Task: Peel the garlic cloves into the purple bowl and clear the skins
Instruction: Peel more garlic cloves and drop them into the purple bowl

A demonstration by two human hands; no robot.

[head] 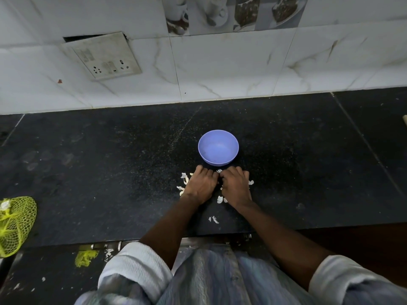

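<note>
Purple bowl (218,147) sits at 12 o'clock from both hands, looks empty, so peeling is early by my read. Left hand (200,186) and right hand (236,186) meet over something white, fingers curled; can't tell what's gripped. Papery white skins (219,199) litter the black speckled table (110,172) from 9 to 6 o'clock. Clearing not started. Yellow mesh bag (15,223) far at 9.

Home kitchen. Black speckled stone worktop (110,172) runs against a white marble-look tiled wall (220,69), with decor tiles (231,12) printed with cups and food. Grubby switch-and-socket plate (101,56) hangs loose on the wall. Yellow mesh produce bag (15,223) at the worktop edge.
</note>
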